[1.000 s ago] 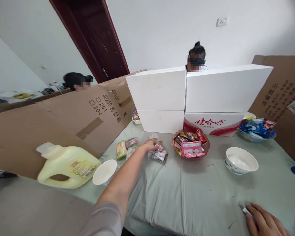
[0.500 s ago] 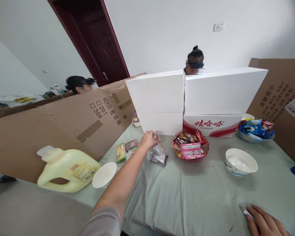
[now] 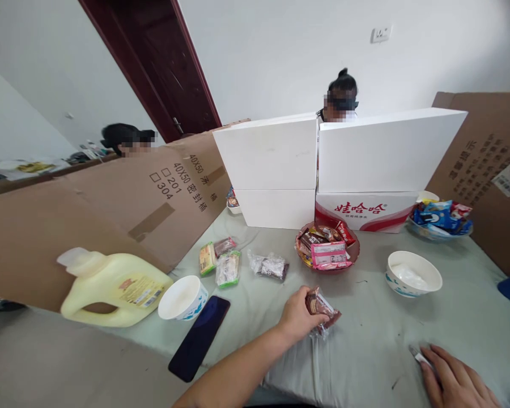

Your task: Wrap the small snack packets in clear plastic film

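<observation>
My left hand (image 3: 298, 316) is closed around a brown snack packet (image 3: 322, 306) with clear, crinkled wrapping, in front of the red snack bowl (image 3: 353, 262). That bowl is heaped with wrapped snacks, a pink packet (image 3: 330, 256) on top. At the lower right, my right hand (image 3: 457, 378) rests on the cloth, its fingers closed on a small tool with a white handle and grey tip (image 3: 417, 353); its kind is not clear. Left of the bowl lies a dark packet in clear plastic (image 3: 271, 266). Beyond it are a green-edged packet (image 3: 228, 268) and two more packets.
A white bowl (image 3: 182, 299), a phone (image 3: 199, 340) and a yellow jug (image 3: 119, 289) stand or lie on the left. Another white bowl (image 3: 413, 274) holds clear plastic. White boxes (image 3: 267, 164) and cardboard (image 3: 153, 198) wall the table; two people sit behind.
My left hand has come back from the packets near the white boxes toward the table's front, carrying the brown snack packet. The phone is now uncovered. My right hand stays on its tool.
</observation>
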A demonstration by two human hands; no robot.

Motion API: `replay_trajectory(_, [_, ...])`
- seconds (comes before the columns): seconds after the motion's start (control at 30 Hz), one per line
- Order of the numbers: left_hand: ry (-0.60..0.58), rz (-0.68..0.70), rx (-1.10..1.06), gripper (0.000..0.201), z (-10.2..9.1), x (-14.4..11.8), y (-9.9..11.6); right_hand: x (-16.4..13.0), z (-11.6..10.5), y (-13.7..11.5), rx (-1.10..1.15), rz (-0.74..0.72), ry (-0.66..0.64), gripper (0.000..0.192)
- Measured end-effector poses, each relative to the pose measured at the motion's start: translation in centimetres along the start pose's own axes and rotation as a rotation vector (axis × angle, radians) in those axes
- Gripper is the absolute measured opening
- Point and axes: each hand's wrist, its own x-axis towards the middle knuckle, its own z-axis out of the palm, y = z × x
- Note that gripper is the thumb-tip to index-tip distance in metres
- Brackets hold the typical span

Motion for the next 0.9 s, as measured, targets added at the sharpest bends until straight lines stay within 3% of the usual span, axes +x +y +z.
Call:
replay_trajectory(0.13, [0.064,0.088,0.291,0.059,0.7,-0.3,-0.4,1.1,-1.7,-2.4,-0.062,0.041,0.026,0.049])
replay_trajectory(0.23, [0.099,0.114,0.373,0.049,-0.7,0.4,-1.3,2.5,-2.6,-5.9,0.035,-0.076,0.073,0.048])
replay_trajectory(0.33, [0.221,-0.013,0.433,0.043,-4.4,1.6,-3.0,3.1,-2.1,-9.1,0.186,-0.264,0.014,0.042])
replay_trajectory(0.47, [0.526,-0.42,0.607,0.058,-10.5,3.7,-5.5,2.1,0.4,-10.8,0.196,-0.404,0.052,0.035])
replay_trajectory(0.57, [0.597,-0.448,0.589,0.064,-12.5,5.5,-6.0,1.2,2.1,-10.8,0.171,-0.41,0.099,0.035])
replay_trajectory(0.63, [0.587,-0.34,0.588,0.059,-11.8,6.6,-5.5,0.9,2.6,-10.6,0.175,-0.403,0.129,0.037])
replay_trajectory(0.73, [0.513,-0.112,0.6,0.045,-9.0,7.2,-4.2,0.9,2.8,-10.5,0.174,-0.409,0.148,0.037])
replay_trajectory(0.9, [0.382,0.149,0.612,0.047,-4.9,5.5,-3.8,1.1,2.6,-10.6,0.173,-0.413,0.165,0.037])
